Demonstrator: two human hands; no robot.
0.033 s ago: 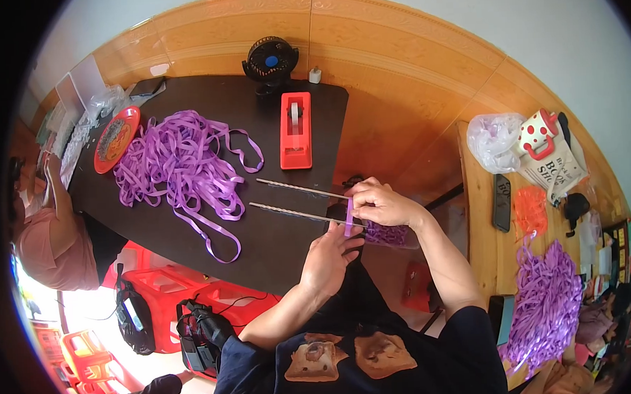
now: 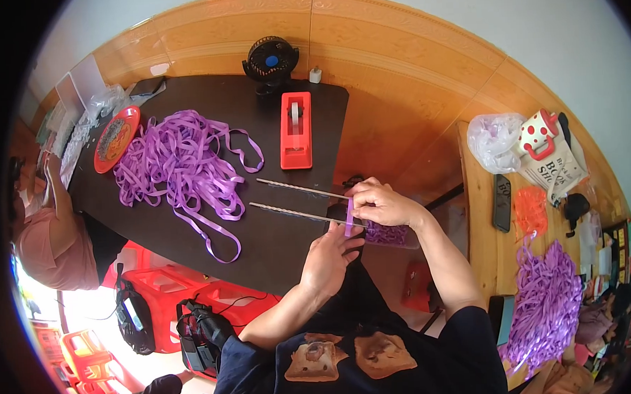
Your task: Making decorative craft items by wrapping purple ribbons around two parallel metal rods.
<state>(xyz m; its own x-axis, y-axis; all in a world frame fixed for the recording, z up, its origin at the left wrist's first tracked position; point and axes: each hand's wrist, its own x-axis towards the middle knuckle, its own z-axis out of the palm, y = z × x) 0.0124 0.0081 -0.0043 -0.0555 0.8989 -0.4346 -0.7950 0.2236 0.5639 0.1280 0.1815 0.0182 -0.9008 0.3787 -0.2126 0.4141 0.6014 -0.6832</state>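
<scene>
Two thin twisted metal rods (image 2: 295,214) stick out over the dark table's right edge, side by side with a gap between. A short piece of purple ribbon (image 2: 349,216) lies across them near their right ends. My right hand (image 2: 382,202) is closed on this ribbon, its fingertips pinching from above. Below the ribbon's near end is my left hand (image 2: 327,258), palm up, fingers apart, thumb and fingertips close to the ribbon and the nearer rod. Whether they touch it is hard to see. A container of purple ribbon pieces (image 2: 387,234) shows partly behind my right wrist.
On the dark table (image 2: 261,252) lie a tangled purple ribbon heap (image 2: 180,160), a red tape dispenser (image 2: 296,131), a black fan (image 2: 271,61) and a red plate (image 2: 117,140). At right, a wooden table (image 2: 483,253) bears more ribbon (image 2: 545,307), a phone (image 2: 501,203) and a dotted mug (image 2: 538,134). Another person (image 2: 57,240) sits left.
</scene>
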